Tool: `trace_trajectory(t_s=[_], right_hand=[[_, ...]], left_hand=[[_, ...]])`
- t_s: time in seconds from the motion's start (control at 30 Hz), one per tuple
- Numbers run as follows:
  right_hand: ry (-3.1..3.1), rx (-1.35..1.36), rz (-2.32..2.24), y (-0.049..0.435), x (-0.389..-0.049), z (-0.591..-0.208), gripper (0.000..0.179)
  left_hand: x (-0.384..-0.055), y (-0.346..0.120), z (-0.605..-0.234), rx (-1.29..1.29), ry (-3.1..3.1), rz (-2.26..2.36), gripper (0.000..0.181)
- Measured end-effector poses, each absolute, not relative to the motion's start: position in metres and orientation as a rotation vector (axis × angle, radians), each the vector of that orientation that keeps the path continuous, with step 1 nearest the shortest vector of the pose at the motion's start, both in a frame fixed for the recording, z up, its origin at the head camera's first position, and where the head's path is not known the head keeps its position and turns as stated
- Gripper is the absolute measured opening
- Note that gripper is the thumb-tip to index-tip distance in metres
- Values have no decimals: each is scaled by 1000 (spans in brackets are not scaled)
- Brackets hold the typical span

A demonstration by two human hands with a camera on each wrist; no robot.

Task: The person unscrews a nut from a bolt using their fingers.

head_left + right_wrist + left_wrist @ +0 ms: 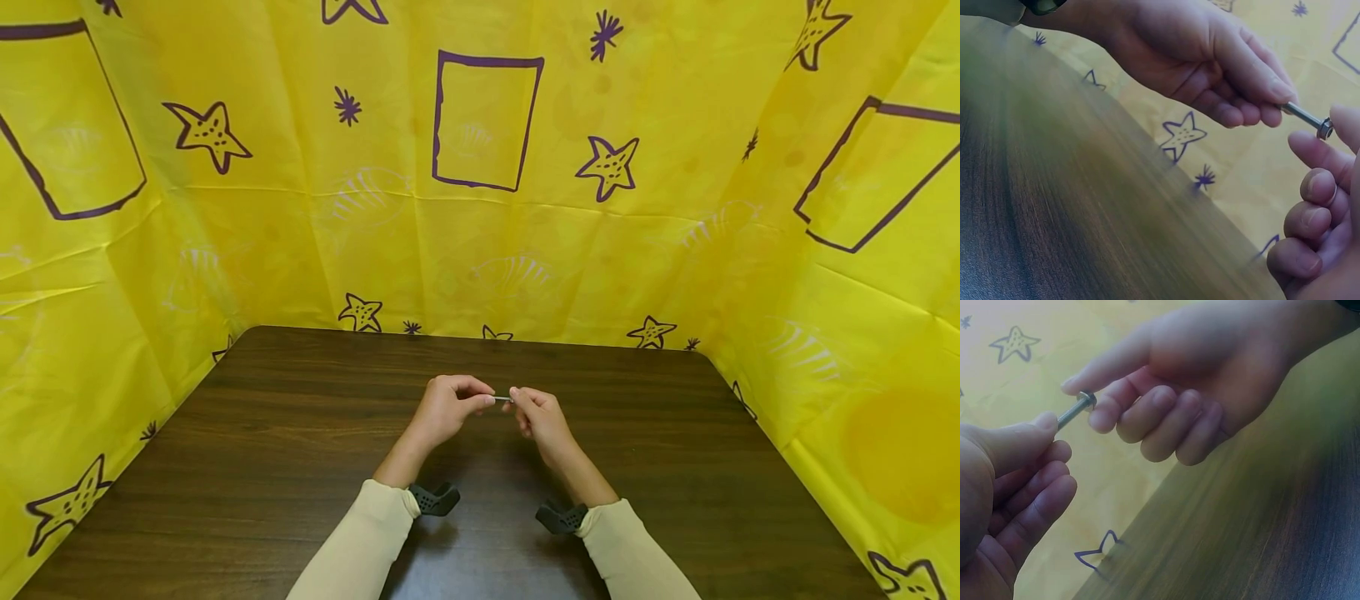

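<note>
Between the two hands a thin metal bolt lies about level, above the table. The left hand pinches its shank between thumb and fingertips, which hide that end of it. At the other end is a wider, ring-like hex piece, dark in its middle. My right hand has its thumb and index fingertip at opposite sides of this piece, while its other fingers curl in below. In the left wrist view, the right thumb tip and index finger bracket the wide end closely.
A dark brown wooden table extends beneath both forearms. Yellow cloth printed with starfish and frames hangs along its back and both sides. Each wrist carries a dark strap-on mount at the end of a pale sleeve.
</note>
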State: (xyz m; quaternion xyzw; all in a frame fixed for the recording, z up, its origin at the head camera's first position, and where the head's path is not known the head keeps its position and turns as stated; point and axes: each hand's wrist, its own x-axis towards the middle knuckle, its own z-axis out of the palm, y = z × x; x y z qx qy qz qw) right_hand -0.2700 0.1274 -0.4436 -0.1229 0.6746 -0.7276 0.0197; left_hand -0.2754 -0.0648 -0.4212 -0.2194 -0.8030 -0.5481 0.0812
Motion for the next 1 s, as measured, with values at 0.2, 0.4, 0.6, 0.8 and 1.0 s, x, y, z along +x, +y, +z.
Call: trace_trajectory(t_s=[0.2,0.4,0.6,0.8,1.0], right_hand=[[2047,-483,-2314,128,-269,-445,23],[2003,-546,-2338,131,-273,-449,9],[2005,-579,-2355,132,-274,-451,20],[2038,-625,-2373,131,-274,-451,20],[2063,-633,-2364,131,-275,-451,23]], left_hand=[[-275,-65,-421,-648,-2396,-1656,5],[-274,-66,-420,-644,-2388,-1661,3],[-275,-67,-420,-644,-2390,-1651,3],[-276,-67,-421,-642,-2389,-1643,4],[-276,-68,-421,-636,-2405,-1667,3]])
